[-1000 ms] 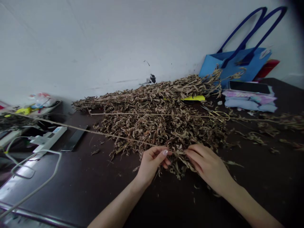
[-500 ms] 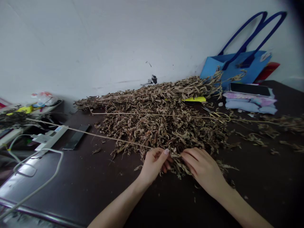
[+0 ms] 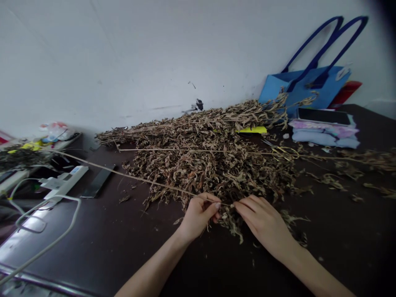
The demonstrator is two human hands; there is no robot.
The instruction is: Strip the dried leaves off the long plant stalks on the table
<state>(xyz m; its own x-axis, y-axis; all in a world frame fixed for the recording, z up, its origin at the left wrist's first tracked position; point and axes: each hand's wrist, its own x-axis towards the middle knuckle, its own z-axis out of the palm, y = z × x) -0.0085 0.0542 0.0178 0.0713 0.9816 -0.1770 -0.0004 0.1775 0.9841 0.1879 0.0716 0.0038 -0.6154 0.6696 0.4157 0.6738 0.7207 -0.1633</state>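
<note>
Pinched between thumb and fingers, my left hand (image 3: 201,212) is closed on a long thin dried stem (image 3: 130,176) that runs up to the left. My right hand (image 3: 261,218) is closed with its fingertips at the stem's near end, just right of the left hand; its thumb is hidden. Dried leaves (image 3: 230,222) hang between and below the two hands. Right behind them spreads a heap of brown, curled dried leaves (image 3: 201,169). Another bare stem (image 3: 167,149) lies across the heap.
Along the wall lies a bundle of dried leafy stalks (image 3: 216,115). Gold-handled scissors (image 3: 286,153), a blue bag (image 3: 309,88) and a phone (image 3: 323,116) on folded cloth (image 3: 324,136) stand right. At left are a power strip (image 3: 66,183), a black flat object (image 3: 99,181) and a white cable (image 3: 72,222).
The leaves between my hands have thinned, and a bare bit of stem now shows there. My right fingertips have shifted slightly left. The stem's far part has moved a little.
</note>
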